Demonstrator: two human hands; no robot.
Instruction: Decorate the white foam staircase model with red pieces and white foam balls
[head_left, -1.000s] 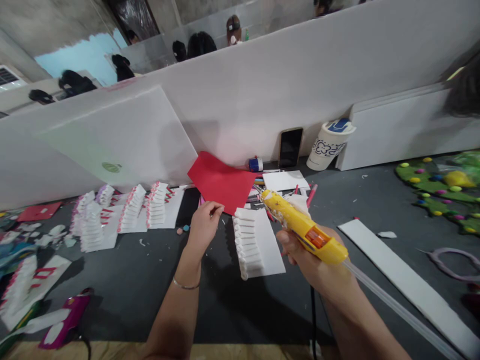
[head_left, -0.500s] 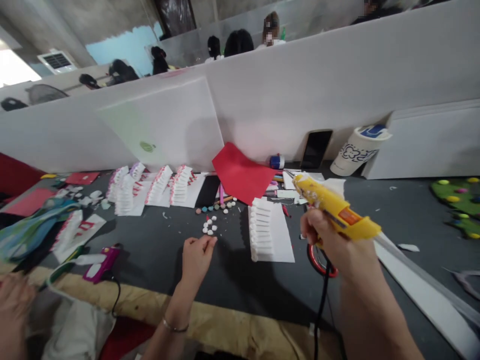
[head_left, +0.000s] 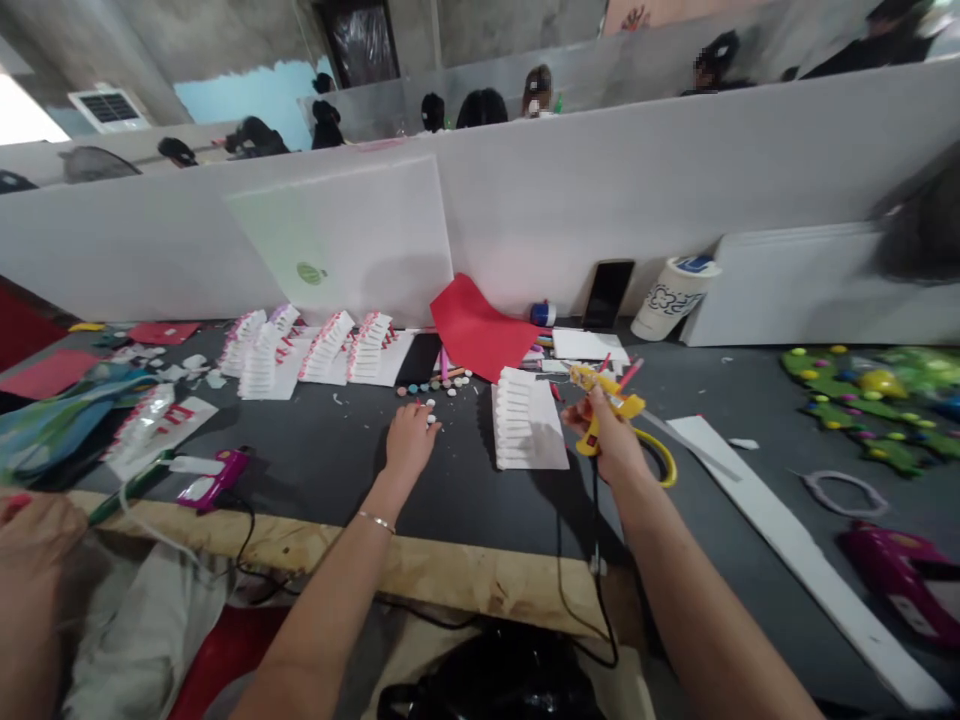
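Observation:
My right hand [head_left: 611, 445] is wrapped round the grip of a yellow glue gun [head_left: 606, 392], its nozzle pointing left over the dark table [head_left: 465, 480]. A black cord hangs from it over the table's edge. My left hand [head_left: 409, 440] lies palm down with its fingertips at a cluster of small white and coloured pom-poms [head_left: 435, 390]; whether it pinches one I cannot tell. Between my hands lies a white card with rows of white paper rolls [head_left: 525, 425]. A red paper sheet [head_left: 480, 325] leans behind it.
More white cards with rolls [head_left: 315, 350] lie at the back left. A phone [head_left: 606, 293] and paper cup [head_left: 671, 297] lean on the white partition. A purple glue gun [head_left: 217, 475] lies left, another [head_left: 900, 565] right. A white strip [head_left: 780, 525] and green felt piece [head_left: 862, 395] lie right. Another person's hand [head_left: 37, 540] is at far left.
The view has pulled back from the table. My left hand let go of the red sheet and reached down onto the pom-poms. My right hand lowered the glue gun toward the table.

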